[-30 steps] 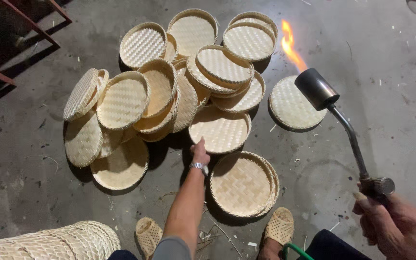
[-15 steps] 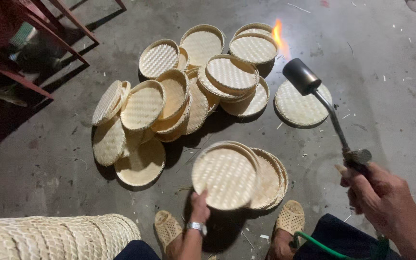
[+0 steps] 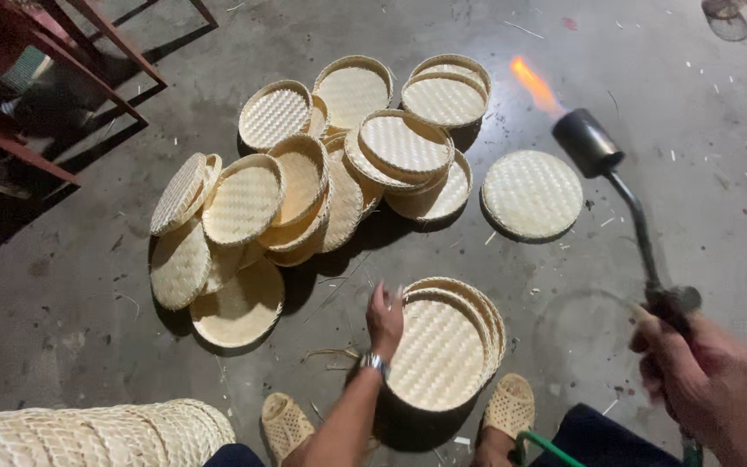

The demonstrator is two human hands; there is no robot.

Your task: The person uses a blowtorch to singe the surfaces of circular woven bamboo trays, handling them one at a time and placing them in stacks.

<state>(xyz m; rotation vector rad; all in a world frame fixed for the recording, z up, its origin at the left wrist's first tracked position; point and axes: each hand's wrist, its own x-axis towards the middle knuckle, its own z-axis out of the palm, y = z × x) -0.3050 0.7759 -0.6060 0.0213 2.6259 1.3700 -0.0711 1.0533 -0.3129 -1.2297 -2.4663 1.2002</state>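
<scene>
The left hand [image 3: 385, 318] pinches the rim of a round woven bamboo tray [image 3: 437, 353], tilted up on edge and leaning against a short stack of trays [image 3: 488, 309] on the concrete floor [image 3: 88, 285], just ahead of the person's two sandals [image 3: 512, 402]. The right hand [image 3: 709, 380] is clenched around the handle of a gas torch [image 3: 628, 199], whose nozzle burns with an orange flame [image 3: 533, 85] above the floor. A heap of similar trays [image 3: 304, 186] lies farther out, with one single tray [image 3: 532, 194] lying flat below the torch head.
</scene>
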